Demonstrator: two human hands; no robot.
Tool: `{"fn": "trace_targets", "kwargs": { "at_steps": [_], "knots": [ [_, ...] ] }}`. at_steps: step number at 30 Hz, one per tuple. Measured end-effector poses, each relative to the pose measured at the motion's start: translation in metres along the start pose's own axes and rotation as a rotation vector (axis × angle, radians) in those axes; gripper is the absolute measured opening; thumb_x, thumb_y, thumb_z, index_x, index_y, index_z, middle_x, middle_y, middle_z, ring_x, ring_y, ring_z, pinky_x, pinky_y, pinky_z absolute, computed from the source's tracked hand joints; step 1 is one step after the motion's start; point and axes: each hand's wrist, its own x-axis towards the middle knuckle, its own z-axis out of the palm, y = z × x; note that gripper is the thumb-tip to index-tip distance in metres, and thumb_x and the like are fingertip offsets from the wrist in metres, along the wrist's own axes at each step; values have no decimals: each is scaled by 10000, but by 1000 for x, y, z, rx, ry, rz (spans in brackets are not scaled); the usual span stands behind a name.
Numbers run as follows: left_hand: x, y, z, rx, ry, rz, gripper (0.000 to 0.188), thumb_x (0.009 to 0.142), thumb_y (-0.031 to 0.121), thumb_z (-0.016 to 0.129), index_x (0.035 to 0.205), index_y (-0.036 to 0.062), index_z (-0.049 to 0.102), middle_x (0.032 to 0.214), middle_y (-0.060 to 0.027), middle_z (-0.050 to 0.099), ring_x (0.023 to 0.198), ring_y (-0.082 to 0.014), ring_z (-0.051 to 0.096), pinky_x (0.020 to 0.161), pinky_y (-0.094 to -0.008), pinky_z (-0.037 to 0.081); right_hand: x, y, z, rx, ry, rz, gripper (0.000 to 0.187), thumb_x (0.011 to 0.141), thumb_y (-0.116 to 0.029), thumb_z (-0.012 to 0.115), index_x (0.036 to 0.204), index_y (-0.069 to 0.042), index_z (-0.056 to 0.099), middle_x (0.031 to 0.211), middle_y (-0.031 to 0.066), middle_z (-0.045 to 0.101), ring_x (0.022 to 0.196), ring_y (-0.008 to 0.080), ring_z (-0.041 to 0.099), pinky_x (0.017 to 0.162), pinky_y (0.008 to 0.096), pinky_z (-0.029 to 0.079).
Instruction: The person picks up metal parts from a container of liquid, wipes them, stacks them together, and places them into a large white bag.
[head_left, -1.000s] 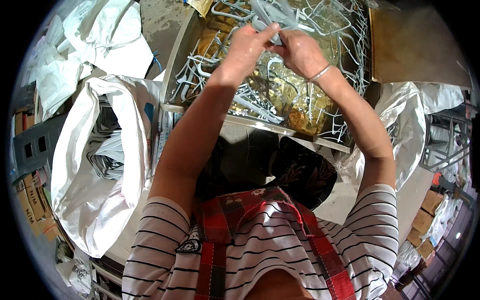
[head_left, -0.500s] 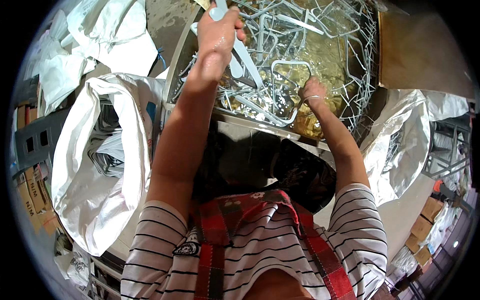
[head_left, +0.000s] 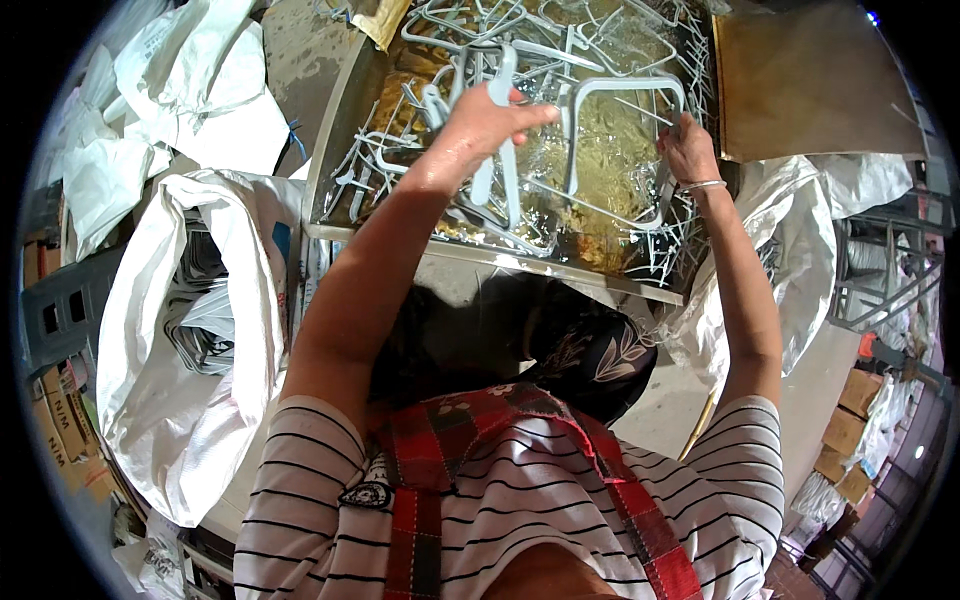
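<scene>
Two hands over a tray [head_left: 330, 200] of tangled grey hangers [head_left: 400, 150]: left hand [head_left: 480, 125] clenched around a grey hanger piece [head_left: 497, 120], right hand [head_left: 688, 150] gripping the side of a rounded grey frame [head_left: 620, 95] just left of it.

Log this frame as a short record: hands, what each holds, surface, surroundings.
left hand: raised over the tray, grip closed on a grey plastic hanger
right hand: at the tray's right side, fingers on a bent grey frame
wrist: thin bracelet on the right
tray: shallow, metal-rimmed, shiny yellowish bottom, piled with tangled grey hangers
left of tray: open white sack with more grey pieces inside
right of tray: brown board, crumpled white bag
clothing: striped shirt, red plaid apron
</scene>
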Motion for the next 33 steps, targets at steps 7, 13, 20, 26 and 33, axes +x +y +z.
{"fn": "trace_targets", "kwargs": {
  "at_steps": [7,13,20,26,33],
  "knots": [
    [9,-15,8,93,228,100,336,695,268,670,898,8,607,729,-78,583,656,-155,529,636,-289,426,5,-50,12,120,-64,-26,221,810,-77,458,971,74,472,738,121,587,671,206,616,548,278,478],
    [14,-4,-21,-606,353,-39,283,786,229,601,943,10,515,803,-103,574,673,-199,555,605,-314,506,-21,-90,15,879,-321,644,226,845,-112,466,974,73,451,725,184,569,607,259,624,503,353,539],
    [15,-1,-35,-818,201,-82,263,753,213,654,903,48,515,749,-100,550,745,-234,576,708,-423,512,-28,-99,47,1287,-478,947,204,826,-167,526,849,36,528,696,130,604,414,87,463,364,180,395],
    [21,12,-52,-1338,21,90,273,757,152,616,568,24,467,602,-98,507,692,-216,550,833,-445,458,-57,-87,97,1716,-844,893,313,847,-203,481,999,71,483,913,199,575,755,265,594,688,388,515],
    [15,18,-44,-1348,-85,246,216,763,145,577,639,30,443,632,-83,479,741,-236,562,812,-441,481,-36,-83,115,2201,-931,613,366,853,-175,499,1097,85,414,831,146,550,700,197,579,649,283,512]
  ]
}}
